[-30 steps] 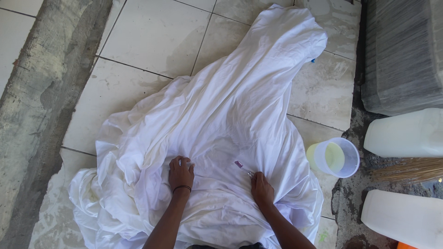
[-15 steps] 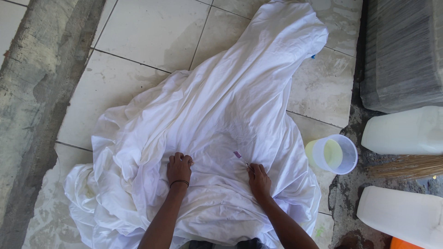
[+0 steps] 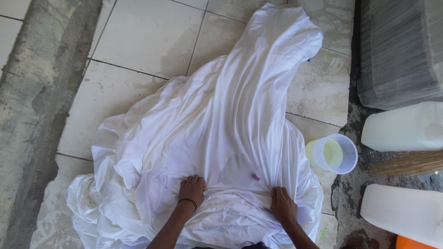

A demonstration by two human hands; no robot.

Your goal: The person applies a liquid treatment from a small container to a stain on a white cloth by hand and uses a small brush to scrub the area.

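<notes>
A pale tiled floor (image 3: 138, 41) runs between a rough concrete strip at its left edge and white jugs by the right. A crumpled white sheet (image 3: 230, 115) covers its middle. At the near edge the left hand (image 3: 192, 189) presses bunched cloth, fingers curled; the right hand (image 3: 282, 204) pinches a small purple-headed brush (image 3: 256, 177) against the sheet.

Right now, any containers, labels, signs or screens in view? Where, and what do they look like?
No labels, signs or screens visible.
Upper jug: right edge, translucent white, lying on its side.
Lower jug: bottom right, same kind.
Plastic cup: clear, round, beside the white sheet, holding pale yellowish liquid.
</notes>
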